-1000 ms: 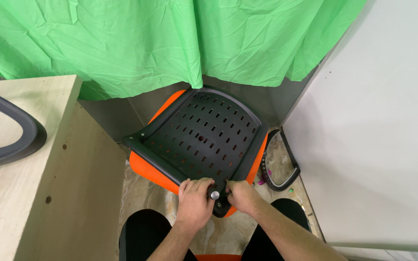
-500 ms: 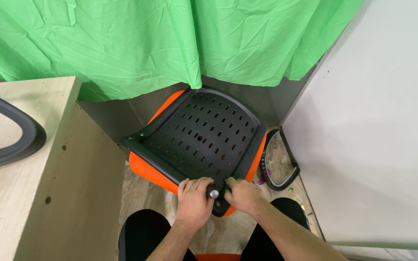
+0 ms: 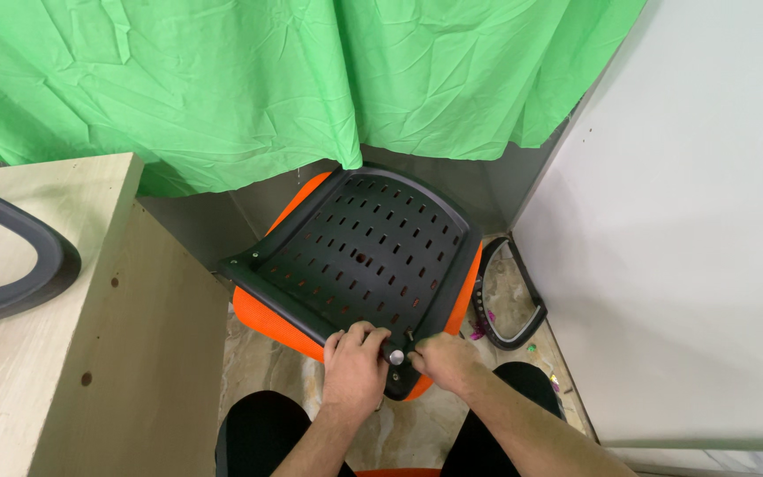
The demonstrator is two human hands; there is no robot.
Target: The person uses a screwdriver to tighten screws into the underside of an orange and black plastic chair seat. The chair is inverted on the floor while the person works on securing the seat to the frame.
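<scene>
Green cloth backdrop (image 3: 267, 79) hanging in folds across the top, grey wall strip beneath it, mottled stone-like floor (image 3: 417, 428) below. Far left, resting on a pale wooden cabinet (image 3: 72, 353) — a dark grey curved armrest (image 3: 19, 265), partly cut off by the frame edge. Just right of the cabinet, standing tilted on the floor, an orange chair seat (image 3: 262, 314) turned underside up, covered by a black slotted plastic shell (image 3: 368, 261) with rows of small openings. At the near corner of that shell, a black bracket (image 3: 399, 382) with a small silver bolt head (image 3: 396, 356) showing between the two hands. Left hand (image 3: 355, 367) laid over the shell's near edge, fingers curled down and closed around the rim and the bracket just left of the bolt. Right hand (image 3: 443, 362) directly beside it, touching the same bracket from the right, fingers bent narrow and pinched in at the bolt; cannot tell whether anything small sits between the fingertips. Both forearms coming up from the bottom edge, dark trousers at either side. Further right, leaning between the seat and a white panel wall (image 3: 691, 247) — a second black armrest loop (image 3: 509, 305), with a few bits of coloured litter on the floor near it
</scene>
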